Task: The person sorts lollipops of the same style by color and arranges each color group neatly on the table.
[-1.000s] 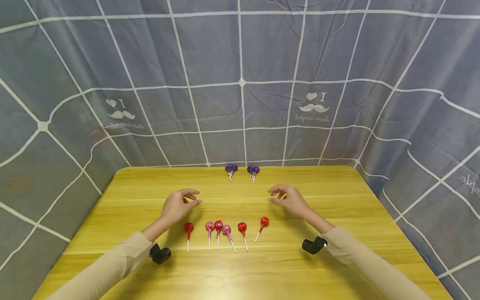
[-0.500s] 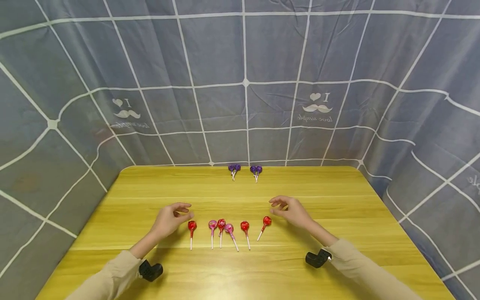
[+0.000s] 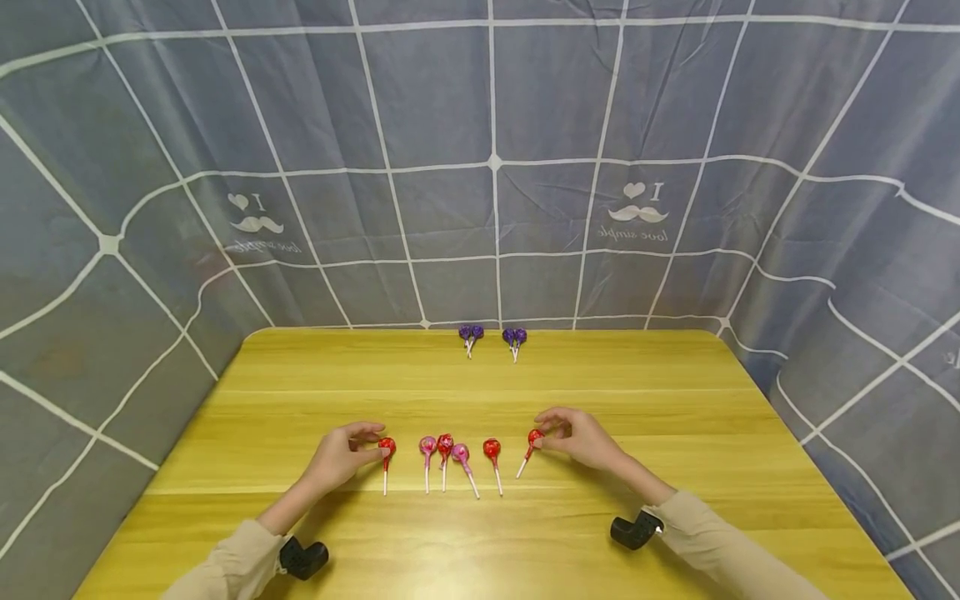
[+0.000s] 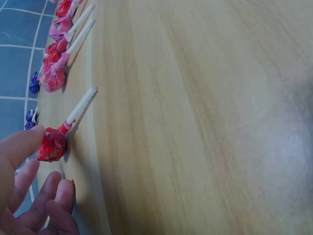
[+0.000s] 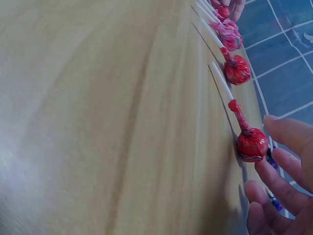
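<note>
The left hand's grip point(image 3: 341, 457) is part open around the head of the leftmost red lollipop point(image 4: 53, 146): thumb at the wrapper, a finger close to its other side, the remaining fingers loosely bent. Whether the two press it in a pinch I cannot tell. The right hand's grip point(image 3: 588, 442) is spread about the rightmost red lollipop point(image 5: 252, 146), a fingertip at the wrapped head and the thumb just off it.

Ten lollipops lie on the worktop point(image 3: 465, 554). Six form a row across the middle: four red and two pink. From left to right they run red, pink point(image 3: 427, 446), red, pink, red, red, the second, third and fourth close together. Four purple lollipops point(image 3: 477, 332) lie at the far edge in two pairs.

The heads are round in shiny, patterned wrappers twisted at the neck, on white sticks. The row's sticks point to the near side; the rightmost slants left.
</note>
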Demonstrator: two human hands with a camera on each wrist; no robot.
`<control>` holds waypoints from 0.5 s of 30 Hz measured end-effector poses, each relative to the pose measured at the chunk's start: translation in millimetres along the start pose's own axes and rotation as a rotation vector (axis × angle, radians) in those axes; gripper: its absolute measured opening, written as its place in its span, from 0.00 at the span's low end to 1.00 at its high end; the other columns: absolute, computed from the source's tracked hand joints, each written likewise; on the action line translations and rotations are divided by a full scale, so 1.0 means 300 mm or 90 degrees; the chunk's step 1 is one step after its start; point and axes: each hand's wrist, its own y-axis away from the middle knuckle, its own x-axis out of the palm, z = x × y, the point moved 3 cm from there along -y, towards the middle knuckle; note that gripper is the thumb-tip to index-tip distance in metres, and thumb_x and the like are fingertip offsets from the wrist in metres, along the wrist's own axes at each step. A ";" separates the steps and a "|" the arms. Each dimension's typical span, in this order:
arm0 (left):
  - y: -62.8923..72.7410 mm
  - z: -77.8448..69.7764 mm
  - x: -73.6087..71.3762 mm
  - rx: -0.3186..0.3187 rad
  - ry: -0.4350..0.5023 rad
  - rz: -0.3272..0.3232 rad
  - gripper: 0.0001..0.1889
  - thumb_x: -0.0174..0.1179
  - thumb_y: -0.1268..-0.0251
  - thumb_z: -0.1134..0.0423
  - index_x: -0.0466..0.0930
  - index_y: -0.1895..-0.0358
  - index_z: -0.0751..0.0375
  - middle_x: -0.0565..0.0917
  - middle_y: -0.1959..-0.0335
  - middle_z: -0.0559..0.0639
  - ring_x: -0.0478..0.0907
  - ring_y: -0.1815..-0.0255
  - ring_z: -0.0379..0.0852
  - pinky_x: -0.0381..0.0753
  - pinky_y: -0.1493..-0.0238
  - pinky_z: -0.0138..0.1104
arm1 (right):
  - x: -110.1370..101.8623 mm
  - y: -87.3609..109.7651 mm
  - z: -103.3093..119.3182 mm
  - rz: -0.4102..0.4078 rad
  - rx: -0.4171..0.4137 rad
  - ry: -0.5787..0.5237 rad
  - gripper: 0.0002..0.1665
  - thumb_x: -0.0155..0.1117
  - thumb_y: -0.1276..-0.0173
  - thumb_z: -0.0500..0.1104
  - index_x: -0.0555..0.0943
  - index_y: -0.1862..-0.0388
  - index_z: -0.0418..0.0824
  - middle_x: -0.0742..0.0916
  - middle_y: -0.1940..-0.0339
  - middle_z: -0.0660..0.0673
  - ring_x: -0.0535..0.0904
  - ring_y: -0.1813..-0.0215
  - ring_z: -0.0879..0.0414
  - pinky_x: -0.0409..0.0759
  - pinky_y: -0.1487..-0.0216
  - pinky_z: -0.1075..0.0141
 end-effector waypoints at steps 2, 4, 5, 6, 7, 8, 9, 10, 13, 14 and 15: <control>-0.002 0.000 0.002 -0.002 -0.005 0.002 0.19 0.67 0.43 0.65 0.81 0.48 0.67 0.86 0.55 0.60 0.82 0.53 0.54 0.77 0.58 0.33 | 0.004 0.000 -0.002 -0.003 0.004 0.001 0.23 0.71 0.41 0.44 0.81 0.49 0.35 0.88 0.59 0.41 0.78 0.67 0.63 0.76 0.66 0.72; -0.004 0.000 0.002 -0.001 -0.007 0.005 0.18 0.67 0.43 0.66 0.81 0.49 0.67 0.86 0.55 0.61 0.82 0.53 0.54 0.77 0.59 0.33 | 0.008 0.000 -0.003 -0.008 0.007 0.003 0.23 0.71 0.41 0.45 0.81 0.49 0.35 0.88 0.59 0.41 0.77 0.68 0.63 0.76 0.66 0.72; -0.005 0.001 0.003 0.000 -0.008 0.006 0.18 0.67 0.43 0.66 0.81 0.49 0.67 0.86 0.55 0.61 0.82 0.53 0.54 0.77 0.60 0.33 | 0.010 -0.001 -0.004 -0.011 0.009 0.006 0.23 0.71 0.41 0.45 0.81 0.49 0.35 0.88 0.60 0.42 0.77 0.68 0.63 0.75 0.67 0.72; -0.005 0.001 0.003 0.001 -0.007 0.007 0.17 0.67 0.43 0.66 0.82 0.49 0.67 0.86 0.55 0.61 0.82 0.53 0.54 0.77 0.60 0.33 | 0.013 -0.001 -0.005 -0.012 0.010 0.007 0.22 0.71 0.40 0.46 0.81 0.50 0.36 0.88 0.60 0.43 0.77 0.69 0.63 0.75 0.67 0.72; -0.006 0.002 0.003 0.004 -0.007 0.008 0.17 0.67 0.43 0.66 0.82 0.50 0.67 0.86 0.55 0.60 0.83 0.53 0.54 0.77 0.60 0.32 | 0.016 -0.002 -0.006 -0.012 0.013 0.009 0.22 0.71 0.40 0.46 0.82 0.50 0.36 0.88 0.60 0.43 0.76 0.69 0.62 0.75 0.68 0.72; -0.006 0.003 0.003 0.010 -0.007 0.010 0.17 0.67 0.42 0.66 0.82 0.50 0.67 0.86 0.55 0.60 0.83 0.54 0.54 0.76 0.61 0.32 | 0.020 -0.002 -0.007 -0.011 0.019 0.010 0.22 0.71 0.40 0.47 0.82 0.50 0.37 0.88 0.60 0.44 0.76 0.69 0.62 0.74 0.68 0.72; -0.006 0.004 0.003 0.017 -0.010 0.012 0.17 0.67 0.42 0.66 0.82 0.50 0.67 0.86 0.55 0.60 0.83 0.55 0.53 0.76 0.62 0.31 | 0.023 -0.003 -0.009 -0.009 0.025 0.009 0.22 0.71 0.40 0.48 0.82 0.50 0.38 0.88 0.60 0.45 0.76 0.69 0.62 0.74 0.68 0.72; -0.006 0.004 0.003 0.024 -0.011 0.014 0.16 0.67 0.43 0.66 0.82 0.50 0.67 0.87 0.56 0.59 0.83 0.56 0.52 0.75 0.63 0.30 | 0.025 -0.003 -0.011 -0.007 0.033 0.005 0.21 0.70 0.40 0.48 0.82 0.51 0.38 0.87 0.60 0.45 0.75 0.69 0.62 0.74 0.68 0.72; -0.008 0.008 0.007 0.061 -0.033 0.017 0.16 0.67 0.43 0.66 0.83 0.52 0.67 0.87 0.59 0.58 0.81 0.62 0.46 0.74 0.66 0.29 | 0.029 -0.002 -0.015 -0.005 0.046 0.004 0.20 0.70 0.39 0.48 0.82 0.52 0.39 0.87 0.61 0.46 0.74 0.71 0.62 0.71 0.70 0.72; -0.009 0.007 0.007 0.069 -0.039 0.018 0.16 0.67 0.44 0.66 0.83 0.52 0.67 0.87 0.60 0.58 0.80 0.64 0.45 0.73 0.67 0.29 | 0.029 -0.002 -0.015 -0.006 0.045 0.005 0.19 0.70 0.38 0.48 0.83 0.52 0.39 0.87 0.62 0.47 0.73 0.72 0.63 0.70 0.72 0.72; -0.010 0.008 0.009 0.074 -0.047 0.019 0.15 0.67 0.44 0.65 0.84 0.52 0.66 0.88 0.60 0.57 0.80 0.65 0.43 0.73 0.67 0.29 | 0.028 -0.002 -0.016 -0.007 0.046 0.007 0.18 0.69 0.38 0.48 0.83 0.53 0.40 0.87 0.62 0.47 0.71 0.73 0.63 0.69 0.73 0.73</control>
